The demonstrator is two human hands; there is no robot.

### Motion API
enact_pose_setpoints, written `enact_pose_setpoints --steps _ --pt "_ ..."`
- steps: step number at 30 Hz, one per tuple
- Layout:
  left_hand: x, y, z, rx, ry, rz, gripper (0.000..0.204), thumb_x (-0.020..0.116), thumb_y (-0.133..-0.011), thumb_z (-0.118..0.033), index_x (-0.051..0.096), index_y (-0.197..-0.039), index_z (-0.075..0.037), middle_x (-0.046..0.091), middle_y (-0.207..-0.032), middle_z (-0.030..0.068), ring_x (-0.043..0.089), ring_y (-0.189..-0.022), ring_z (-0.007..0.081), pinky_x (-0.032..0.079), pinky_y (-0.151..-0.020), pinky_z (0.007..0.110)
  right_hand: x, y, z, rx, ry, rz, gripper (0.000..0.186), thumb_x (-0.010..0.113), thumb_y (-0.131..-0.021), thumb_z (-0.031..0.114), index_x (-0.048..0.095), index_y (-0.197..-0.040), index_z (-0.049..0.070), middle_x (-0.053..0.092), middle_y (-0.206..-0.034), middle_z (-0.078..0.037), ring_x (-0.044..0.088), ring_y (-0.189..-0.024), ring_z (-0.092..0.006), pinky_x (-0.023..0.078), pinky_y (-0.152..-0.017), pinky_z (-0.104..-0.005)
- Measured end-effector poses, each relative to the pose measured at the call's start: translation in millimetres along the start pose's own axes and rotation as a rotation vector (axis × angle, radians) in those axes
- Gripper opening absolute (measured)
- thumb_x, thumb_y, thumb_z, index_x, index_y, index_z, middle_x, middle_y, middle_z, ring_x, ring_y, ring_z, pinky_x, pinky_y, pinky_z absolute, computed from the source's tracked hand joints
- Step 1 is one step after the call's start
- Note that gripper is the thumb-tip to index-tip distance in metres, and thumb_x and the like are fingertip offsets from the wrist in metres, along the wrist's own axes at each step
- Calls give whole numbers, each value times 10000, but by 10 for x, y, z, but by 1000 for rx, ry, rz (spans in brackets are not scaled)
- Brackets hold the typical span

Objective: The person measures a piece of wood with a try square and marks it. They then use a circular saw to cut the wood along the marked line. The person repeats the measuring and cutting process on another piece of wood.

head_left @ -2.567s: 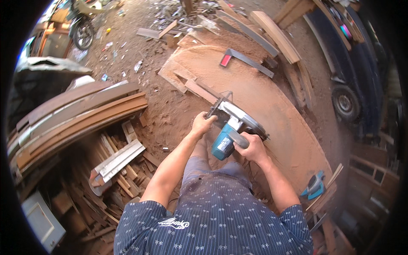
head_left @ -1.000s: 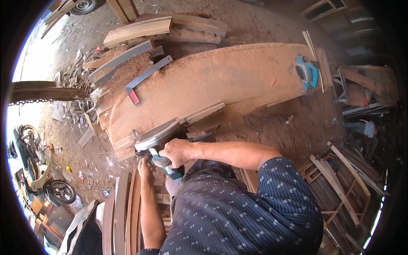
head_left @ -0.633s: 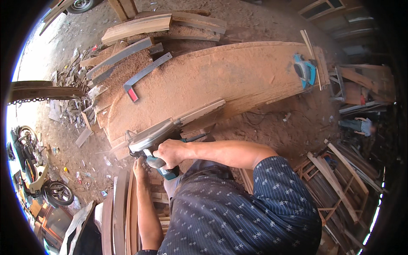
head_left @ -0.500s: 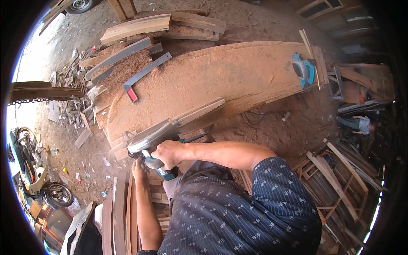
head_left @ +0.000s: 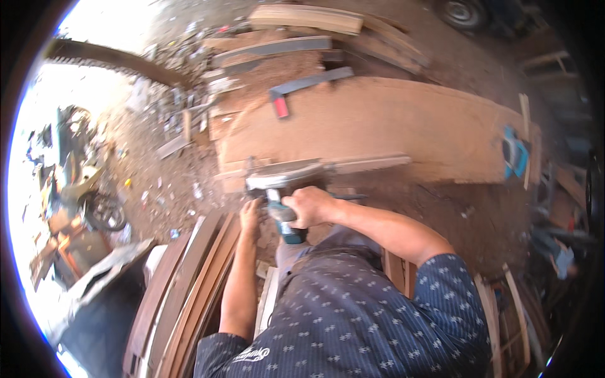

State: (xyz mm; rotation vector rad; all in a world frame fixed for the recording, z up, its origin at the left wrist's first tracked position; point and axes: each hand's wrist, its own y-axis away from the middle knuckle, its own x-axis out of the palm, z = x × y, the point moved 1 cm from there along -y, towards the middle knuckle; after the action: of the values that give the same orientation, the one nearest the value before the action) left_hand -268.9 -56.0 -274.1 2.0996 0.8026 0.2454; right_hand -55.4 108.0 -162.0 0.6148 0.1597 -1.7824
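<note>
My right hand [head_left: 309,206] is wrapped around the rear handle of a circular saw [head_left: 287,179] with a silver blade guard and a dark green body. The saw sits on a narrow wooden strip [head_left: 375,163] along the near edge of a big curved board [head_left: 391,120]. Just left of the saw's front, my left hand [head_left: 250,217] is closed, fingers curled at the strip's near side; what they grip is hidden. On the board's left part lies a try square [head_left: 312,82] with a red-ended stock. A blue electric planer [head_left: 515,153] rests at the far right end.
Curved timber pieces [head_left: 305,16] are piled behind the board amid sawdust. More planks [head_left: 189,296] stand close by my left arm. A motorcycle [head_left: 82,183] is at the left, a wooden post [head_left: 116,60] behind it. Another person [head_left: 561,255] is at the far right.
The view has swung, so the board, saw and tools appear further right and turned. My right hand still holds the saw, and my left hand stays beside its front.
</note>
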Motion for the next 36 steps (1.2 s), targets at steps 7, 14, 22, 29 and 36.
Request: enact_pose_setpoints --steps 7,14,22,29,36 --pt "-120 -51 -21 -26 61 -2 238 693 -938 -255 668 -1080 -65 648 -756 23 580 -561 104 441 -466 242 28 -137 101 44 12 56 406 751 -737 338 674 -954 3 712 -814 -238 710 -825 -421 573 -749 -514" --pt "-228 -107 -81 -30 11 -55 224 655 -972 -279 700 -1059 -77 623 -720 -8 547 -549 88 407 -469 237 161 -279 98 21 7 27 409 779 -679 307 692 -934 -1 708 -799 -242 717 -813 -422 583 -746 -504" --pt "-571 -243 -146 -7 22 37 227 596 -998 -258 667 -1004 -43 627 -746 20 595 -568 135 417 -443 281 415 -609 226 -35 55 -42 427 777 -722 355 703 -885 -32 713 -766 -234 727 -754 -399 602 -710 -477" --pt "-768 -126 -362 -8 -63 -64 225 643 -966 -288 642 -977 -63 620 -693 23 573 -508 124 403 -405 243 264 -565 380 -71 7 -130 373 772 -739 350 702 -834 -4 710 -753 -238 726 -742 -401 592 -688 -481" --pt "324 837 -831 253 -91 99 275 686 -993 -337 641 -1021 -67 664 -779 23 609 -577 95 448 -464 229 -743 695 513 -19 -56 -259 359 779 -748 368 716 -853 31 723 -758 -198 737 -737 -364 584 -692 -470"
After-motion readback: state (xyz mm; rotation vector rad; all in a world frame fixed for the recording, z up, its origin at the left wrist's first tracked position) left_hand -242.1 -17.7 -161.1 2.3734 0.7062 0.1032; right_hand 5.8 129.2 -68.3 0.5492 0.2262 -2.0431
